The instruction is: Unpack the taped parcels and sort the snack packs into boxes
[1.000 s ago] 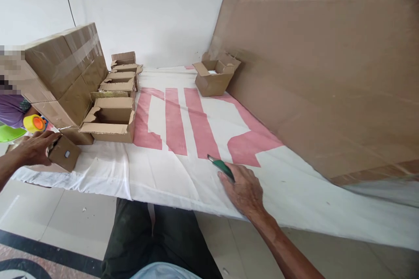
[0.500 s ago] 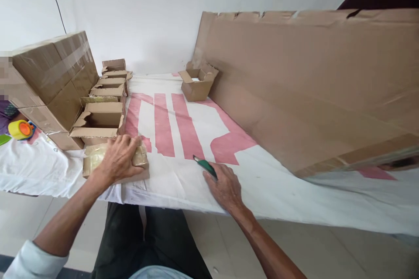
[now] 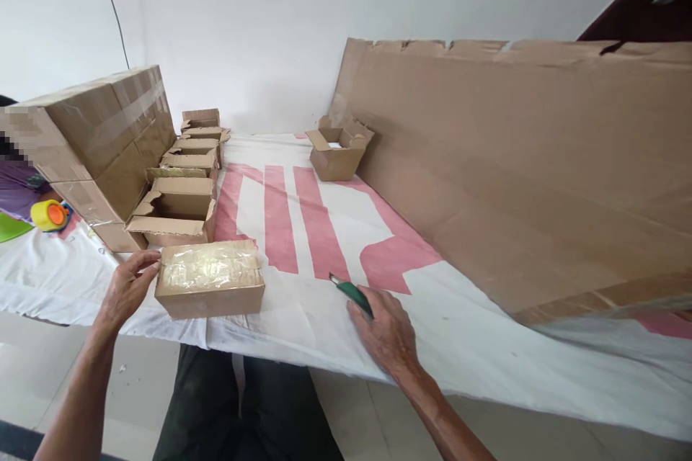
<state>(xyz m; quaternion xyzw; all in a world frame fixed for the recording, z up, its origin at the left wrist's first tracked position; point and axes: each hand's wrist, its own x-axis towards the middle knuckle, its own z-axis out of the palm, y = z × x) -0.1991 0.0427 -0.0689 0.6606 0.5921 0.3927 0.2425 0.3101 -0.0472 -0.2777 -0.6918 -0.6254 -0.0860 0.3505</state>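
A taped cardboard box (image 3: 210, 281) lies near the front edge of the table, its top covered with shiny clear tape. My left hand (image 3: 130, 284) is at the box's left end, fingers extended and apart, fingertips against its upper corner without wrapping round it. My right hand (image 3: 386, 328) rests on the cloth to the right of the box. It is closed around a green utility knife (image 3: 351, 295), whose tip points away to the left. The knife and the box are apart.
Opened cardboard boxes (image 3: 181, 205) stand in a row behind, beside a stack of taped boxes (image 3: 89, 133). One opened box (image 3: 338, 162) leans near a large cardboard sheet (image 3: 513, 180). At far left are a yellow tape dispenser (image 3: 48, 215) and part of another person (image 3: 21, 187).
My left hand has moved off the top of the taped box to its left end, uncovering the taped top. My right hand still holds the knife. The view has shifted slightly.
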